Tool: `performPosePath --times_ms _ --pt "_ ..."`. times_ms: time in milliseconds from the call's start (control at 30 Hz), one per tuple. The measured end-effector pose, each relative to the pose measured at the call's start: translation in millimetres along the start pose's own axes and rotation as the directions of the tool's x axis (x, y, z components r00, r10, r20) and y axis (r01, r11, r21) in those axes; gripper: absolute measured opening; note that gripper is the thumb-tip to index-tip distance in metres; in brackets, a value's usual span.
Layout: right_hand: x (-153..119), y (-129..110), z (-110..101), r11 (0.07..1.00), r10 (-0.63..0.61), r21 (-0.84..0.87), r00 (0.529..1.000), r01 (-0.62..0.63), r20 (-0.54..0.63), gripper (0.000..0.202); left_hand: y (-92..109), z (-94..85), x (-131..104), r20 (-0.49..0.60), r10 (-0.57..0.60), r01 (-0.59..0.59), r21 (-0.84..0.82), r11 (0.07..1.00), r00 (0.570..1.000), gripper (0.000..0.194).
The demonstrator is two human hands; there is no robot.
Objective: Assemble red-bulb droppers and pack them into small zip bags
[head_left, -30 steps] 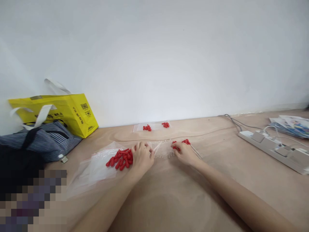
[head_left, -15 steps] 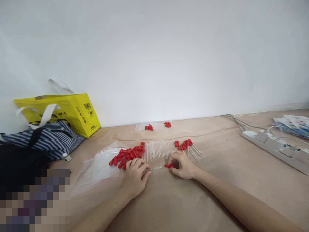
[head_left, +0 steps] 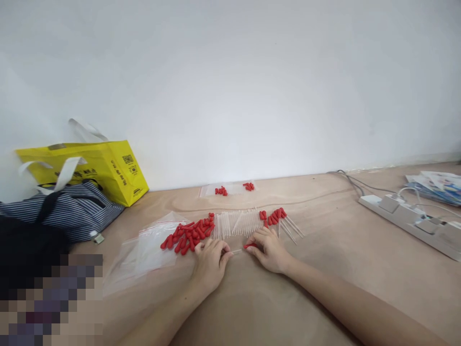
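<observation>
Pinched in my left hand (head_left: 212, 262) is a thin clear dropper tube (head_left: 236, 252), its free end pointing right. My right hand (head_left: 267, 250) is closed on a red rubber bulb (head_left: 249, 246), mostly covered by the fingers. A small gap seems to lie between tube and bulb. Just beyond my left hand spreads a pile of red bulbs (head_left: 192, 234). A row of clear tubes (head_left: 237, 223) lies behind both hands. Behind my right hand, several tubes with red bulbs on their ends (head_left: 277, 216) lie side by side, fanned toward the right.
Clear zip bags (head_left: 154, 245) lie left of the pile. Near the wall is another bag with red bulbs (head_left: 221, 191). A yellow bag (head_left: 118, 168) and striped bag (head_left: 93, 211) stand left. A power strip (head_left: 410, 223) and packets (head_left: 437, 185) are at right.
My left hand has moved right with the tube, closer to the bulb. My right hand has closed further over the bulb, covering more of it.
</observation>
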State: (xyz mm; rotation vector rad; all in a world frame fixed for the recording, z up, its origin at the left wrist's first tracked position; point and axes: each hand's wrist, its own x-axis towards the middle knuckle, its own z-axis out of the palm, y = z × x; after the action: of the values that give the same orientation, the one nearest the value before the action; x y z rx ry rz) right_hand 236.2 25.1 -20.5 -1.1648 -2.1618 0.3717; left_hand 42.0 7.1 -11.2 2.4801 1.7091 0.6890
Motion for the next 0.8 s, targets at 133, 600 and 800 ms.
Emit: performPosePath --times_ms 133,600,800 --pt "-0.3 -2.3 0.2 0.999 -0.017 0.044 1.000 0.017 0.004 0.004 -1.3 0.3 -2.1 -0.043 0.039 -0.042 -0.049 0.998 0.998 0.009" --pt "-1.8 -3.5 -0.8 0.989 -0.100 0.116 0.994 0.095 0.039 0.011 2.4 -6.1 -1.6 -0.143 0.185 -0.200 -0.100 0.975 0.972 0.012" --pt "-4.4 -6.7 0.1 0.976 -0.206 0.068 0.977 0.209 -0.053 0.017 8.2 -9.5 -3.4 -0.265 0.297 -0.314 -0.020 0.949 0.917 0.014"
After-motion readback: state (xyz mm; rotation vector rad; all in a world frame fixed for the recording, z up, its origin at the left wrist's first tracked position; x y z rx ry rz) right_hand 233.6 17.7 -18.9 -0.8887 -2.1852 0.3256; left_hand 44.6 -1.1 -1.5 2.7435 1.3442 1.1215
